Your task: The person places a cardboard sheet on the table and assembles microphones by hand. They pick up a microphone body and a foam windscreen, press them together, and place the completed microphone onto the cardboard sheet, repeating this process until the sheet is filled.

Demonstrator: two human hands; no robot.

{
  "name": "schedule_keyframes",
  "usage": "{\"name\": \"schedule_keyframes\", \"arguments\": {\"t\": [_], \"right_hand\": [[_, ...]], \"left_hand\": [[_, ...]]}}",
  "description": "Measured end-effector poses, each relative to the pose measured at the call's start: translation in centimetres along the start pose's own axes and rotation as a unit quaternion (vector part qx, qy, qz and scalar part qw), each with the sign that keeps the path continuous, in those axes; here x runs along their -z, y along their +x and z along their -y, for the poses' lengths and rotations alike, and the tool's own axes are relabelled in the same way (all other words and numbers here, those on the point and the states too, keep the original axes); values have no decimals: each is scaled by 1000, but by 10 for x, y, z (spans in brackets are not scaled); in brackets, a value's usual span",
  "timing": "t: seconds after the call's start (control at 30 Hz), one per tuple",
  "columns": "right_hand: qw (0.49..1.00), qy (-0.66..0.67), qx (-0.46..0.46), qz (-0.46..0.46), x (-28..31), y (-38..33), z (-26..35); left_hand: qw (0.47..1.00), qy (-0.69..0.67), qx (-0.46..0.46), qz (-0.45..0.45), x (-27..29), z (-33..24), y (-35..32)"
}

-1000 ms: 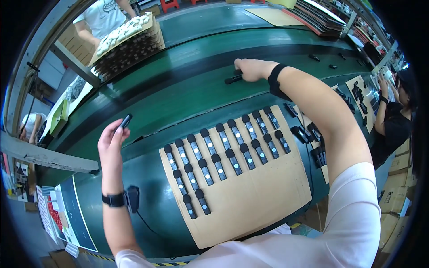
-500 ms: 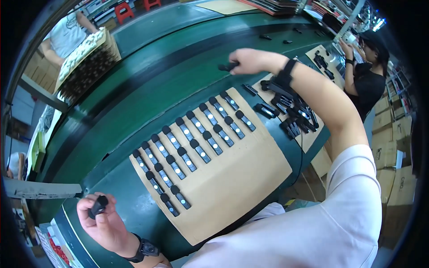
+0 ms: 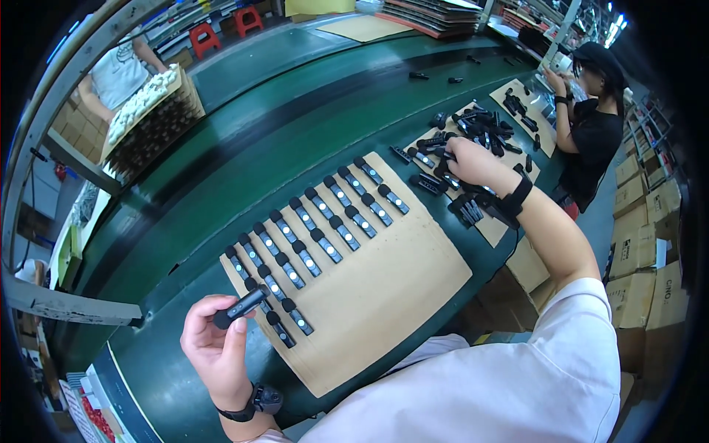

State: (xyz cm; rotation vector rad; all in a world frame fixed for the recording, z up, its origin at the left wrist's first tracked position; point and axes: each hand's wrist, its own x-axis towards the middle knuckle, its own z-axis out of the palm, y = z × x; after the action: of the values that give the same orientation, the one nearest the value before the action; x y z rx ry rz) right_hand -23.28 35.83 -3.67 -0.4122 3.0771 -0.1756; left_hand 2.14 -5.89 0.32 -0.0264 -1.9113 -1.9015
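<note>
Raised over the near left corner of a tan cardboard sheet [image 3: 384, 310], my left hand [image 3: 214, 347] pinches a small wireless microphone [image 3: 247, 303] with a black foam tip between thumb and fingers. Rows of similar microphones [image 3: 303, 214], each with a foam tip and a pale round spot, lie along the far and left parts of the sheet. To the right, my right hand [image 3: 476, 164] reaches into a loose pile of black microphones [image 3: 487, 129] on another board. Its fingers are closed at the pile's near left side, around a dark piece that is mostly hidden.
A green conveyor belt [image 3: 295, 140] runs behind the sheet, carrying a few black pieces [image 3: 419, 75]. Across it, a person stands by stacked trays [image 3: 159, 118] of white items. A person in black works at the right, near cardboard boxes [image 3: 635, 247]. A metal bar [image 3: 74, 304] juts in from the left.
My right hand has come back from above the belt, where it held a black piece, to the pile. My left hand has moved right and up, bringing its microphone over the sheet's edge.
</note>
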Motion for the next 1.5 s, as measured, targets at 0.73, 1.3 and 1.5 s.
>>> {"name": "schedule_keyframes", "arguments": {"t": [0.73, 1.3, 1.5], "right_hand": [[586, 774, 130, 202, 9, -141, 234], [688, 666, 287, 26, -21, -136, 240], [728, 607, 320, -18, -19, -131, 234]], "left_hand": [[977, 111, -130, 128, -11, 6, -6], [960, 163, -155, 165, -15, 12, -4], [969, 158, -112, 156, -21, 8, -5]]}}
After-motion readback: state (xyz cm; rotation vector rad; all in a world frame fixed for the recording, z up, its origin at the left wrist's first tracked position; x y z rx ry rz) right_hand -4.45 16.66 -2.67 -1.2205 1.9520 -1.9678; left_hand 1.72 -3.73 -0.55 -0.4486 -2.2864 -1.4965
